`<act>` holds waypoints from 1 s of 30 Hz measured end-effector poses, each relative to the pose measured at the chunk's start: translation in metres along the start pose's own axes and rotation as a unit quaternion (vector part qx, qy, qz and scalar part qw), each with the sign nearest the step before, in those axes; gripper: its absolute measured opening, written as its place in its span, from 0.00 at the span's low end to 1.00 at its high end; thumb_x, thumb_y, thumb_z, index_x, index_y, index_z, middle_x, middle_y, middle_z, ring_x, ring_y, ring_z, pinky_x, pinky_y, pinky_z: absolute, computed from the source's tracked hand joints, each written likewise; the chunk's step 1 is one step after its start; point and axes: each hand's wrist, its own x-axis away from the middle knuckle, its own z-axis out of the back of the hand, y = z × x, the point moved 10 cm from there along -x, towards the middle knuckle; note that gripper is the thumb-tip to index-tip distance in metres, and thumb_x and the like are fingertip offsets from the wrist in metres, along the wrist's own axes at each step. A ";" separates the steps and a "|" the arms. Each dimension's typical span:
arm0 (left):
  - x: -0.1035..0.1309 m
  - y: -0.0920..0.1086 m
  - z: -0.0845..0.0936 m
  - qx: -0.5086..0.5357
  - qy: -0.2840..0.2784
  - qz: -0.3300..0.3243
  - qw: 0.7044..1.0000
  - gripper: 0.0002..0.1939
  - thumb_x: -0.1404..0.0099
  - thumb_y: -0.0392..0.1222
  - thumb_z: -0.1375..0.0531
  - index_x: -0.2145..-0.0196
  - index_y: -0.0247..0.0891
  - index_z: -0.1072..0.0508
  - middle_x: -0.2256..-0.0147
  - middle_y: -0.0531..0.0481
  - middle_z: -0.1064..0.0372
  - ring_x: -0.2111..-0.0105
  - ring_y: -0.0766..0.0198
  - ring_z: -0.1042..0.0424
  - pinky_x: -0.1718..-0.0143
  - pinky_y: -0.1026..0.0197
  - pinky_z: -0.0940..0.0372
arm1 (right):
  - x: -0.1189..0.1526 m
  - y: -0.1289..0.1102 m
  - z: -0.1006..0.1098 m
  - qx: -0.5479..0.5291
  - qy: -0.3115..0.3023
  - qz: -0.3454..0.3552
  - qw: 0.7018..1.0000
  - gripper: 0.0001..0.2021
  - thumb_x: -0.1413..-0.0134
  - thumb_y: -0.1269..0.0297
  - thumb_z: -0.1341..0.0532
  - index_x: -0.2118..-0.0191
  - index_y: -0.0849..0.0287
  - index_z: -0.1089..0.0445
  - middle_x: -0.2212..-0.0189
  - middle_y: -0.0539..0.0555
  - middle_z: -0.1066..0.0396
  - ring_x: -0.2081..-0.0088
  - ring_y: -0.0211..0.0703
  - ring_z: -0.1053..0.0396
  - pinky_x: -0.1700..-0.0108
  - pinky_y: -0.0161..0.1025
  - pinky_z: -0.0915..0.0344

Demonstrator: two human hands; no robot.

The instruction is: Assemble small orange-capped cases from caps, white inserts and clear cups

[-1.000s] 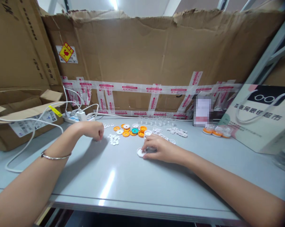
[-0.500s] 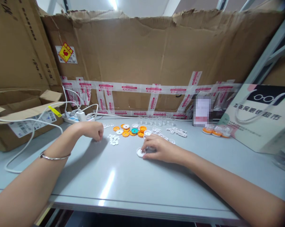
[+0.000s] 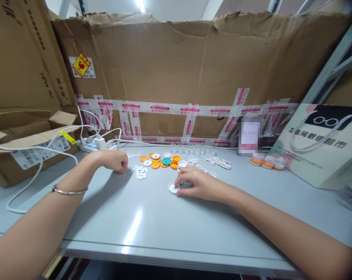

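My right hand (image 3: 195, 182) rests low over the table, its thumb and fingers closed on a white round cap (image 3: 173, 188) that lies flat. Part of another white piece shows beneath its palm. On the left, my left hand (image 3: 115, 161) is curled with the fingertips down at the tabletop. Whatever it may pinch is hidden; small clear bits seem to lie under it. Beside that hand is a cluster of small white discs (image 3: 140, 172). Orange caps (image 3: 155, 165), white rings and one teal cap (image 3: 166, 161) are gathered between the hands.
Clear small cups (image 3: 190, 149) line up at the back, near patterned strips (image 3: 219, 162). Orange-based clear containers (image 3: 268, 165) stand by a paper bag (image 3: 316, 155) on the right. An open carton (image 3: 6, 163), white cables and a power strip (image 3: 88, 145) are at left.
My left forearm and its bracelet have shifted very slightly. Both hands and the white cap stay where they were.
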 end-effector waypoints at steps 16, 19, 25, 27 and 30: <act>0.023 0.093 0.038 0.237 0.148 -0.200 0.939 0.08 0.44 0.42 0.43 0.70 0.34 0.28 0.71 0.51 0.30 0.71 0.67 0.34 0.69 0.67 0.40 | 0.001 0.008 0.017 -0.056 0.021 -0.062 0.996 0.13 0.53 0.56 0.36 0.63 0.58 0.29 0.65 0.53 0.31 0.62 0.43 0.35 0.59 0.39 0.41; 0.027 0.126 0.035 0.194 0.229 -0.254 0.919 0.04 0.44 0.36 0.43 0.71 0.34 0.29 0.71 0.51 0.30 0.70 0.67 0.33 0.67 0.66 0.39 | 0.004 0.013 0.014 -0.003 -0.009 -0.087 0.996 0.18 0.56 0.53 0.35 0.59 0.58 0.29 0.64 0.55 0.34 0.58 0.47 0.38 0.57 0.41 0.41; 0.038 0.172 0.015 0.052 0.317 -0.384 0.865 0.04 0.39 0.36 0.44 0.70 0.36 0.29 0.69 0.49 0.29 0.67 0.66 0.32 0.63 0.64 0.40 | 0.003 0.015 0.006 0.004 0.003 -0.080 0.997 0.17 0.54 0.53 0.36 0.60 0.56 0.28 0.66 0.54 0.37 0.58 0.47 0.41 0.56 0.43 0.42; 0.039 0.178 0.011 0.013 0.333 -0.398 0.855 0.05 0.38 0.36 0.45 0.70 0.36 0.29 0.70 0.49 0.29 0.67 0.65 0.32 0.64 0.64 0.41 | 0.001 0.014 0.003 0.003 0.012 -0.075 0.997 0.15 0.53 0.53 0.36 0.60 0.55 0.27 0.67 0.54 0.37 0.59 0.47 0.41 0.56 0.43 0.42; 0.040 0.181 0.008 -0.019 0.343 -0.401 0.849 0.06 0.37 0.36 0.45 0.69 0.37 0.29 0.70 0.48 0.29 0.67 0.64 0.32 0.65 0.64 0.41 | 0.000 0.012 0.001 0.002 0.029 -0.069 0.997 0.13 0.52 0.54 0.37 0.63 0.55 0.27 0.68 0.53 0.38 0.60 0.46 0.41 0.56 0.43 0.43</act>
